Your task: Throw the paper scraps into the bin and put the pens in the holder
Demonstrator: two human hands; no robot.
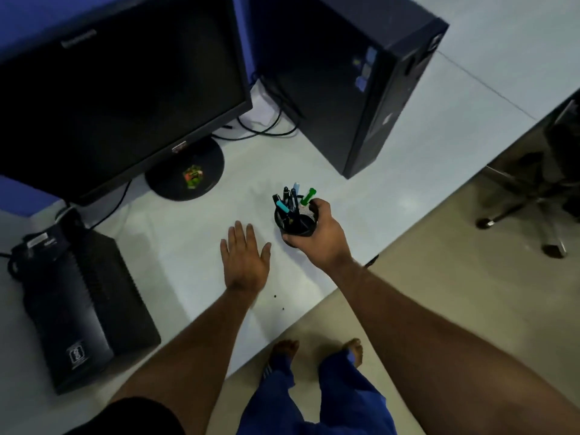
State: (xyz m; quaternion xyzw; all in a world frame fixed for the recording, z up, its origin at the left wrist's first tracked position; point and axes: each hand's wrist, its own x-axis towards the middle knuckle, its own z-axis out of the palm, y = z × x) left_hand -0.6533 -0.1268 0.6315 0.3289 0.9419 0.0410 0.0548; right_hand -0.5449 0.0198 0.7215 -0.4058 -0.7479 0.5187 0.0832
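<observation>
On the white desk [175, 246], your right hand [317, 237] wraps the black mesh holder [296, 222], steadying it with the pens [293, 199] upright inside. Your left hand [246, 255] lies flat, fingers spread, likely bracing you; no paper scraps or bin show.

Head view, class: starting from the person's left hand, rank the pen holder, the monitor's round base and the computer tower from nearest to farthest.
From the left hand, flat on the desk:
1. Pen holder, just to its right, gripped by the right hand.
2. Monitor's round base, behind the hand and slightly left.
3. Computer tower, far back on the right.
</observation>
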